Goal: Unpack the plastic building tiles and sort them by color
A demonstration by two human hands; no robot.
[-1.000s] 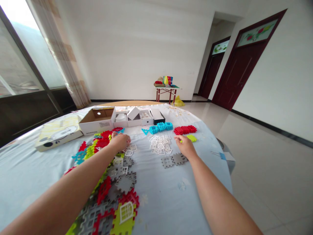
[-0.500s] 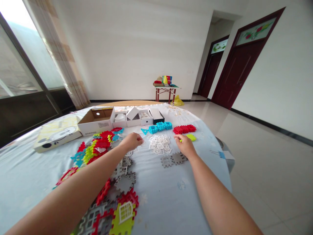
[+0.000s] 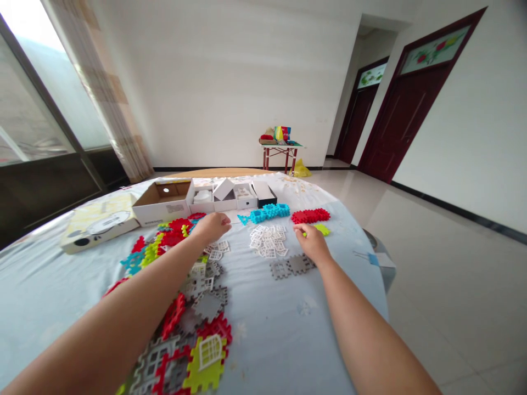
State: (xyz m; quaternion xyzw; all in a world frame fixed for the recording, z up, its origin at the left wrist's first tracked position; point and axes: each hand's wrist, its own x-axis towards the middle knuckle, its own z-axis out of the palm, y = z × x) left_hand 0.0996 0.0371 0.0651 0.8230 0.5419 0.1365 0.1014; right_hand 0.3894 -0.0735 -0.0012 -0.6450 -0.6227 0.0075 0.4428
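Note:
My left hand (image 3: 213,226) hovers at the far end of a mixed pile of toothed plastic building pieces, its fingers pinched together. Whatever is at its fingertips is too small to make out. Nearby, several white window frames (image 3: 217,250) lie at the pile's edge. My right hand (image 3: 312,240) is beside the lime-green pieces (image 3: 321,229), its fingers loosely curled with thumb and forefinger apart; I see nothing held. Between my hands is a heap of white window frames (image 3: 268,241). Grey toothed panels (image 3: 297,265) lie just nearer to me, partly below my right wrist.
Farther back sit a blue row of joined pieces (image 3: 269,213) and a red row (image 3: 310,215). An open cardboard box (image 3: 162,209), small white boxes (image 3: 224,204) and a pale yellow box (image 3: 101,224) line the far left. A lime-green panel (image 3: 206,370) lies close to me.
My left hand has moved left and away from me, from beside the white heap to over the pile's far end. My right hand has hardly moved.

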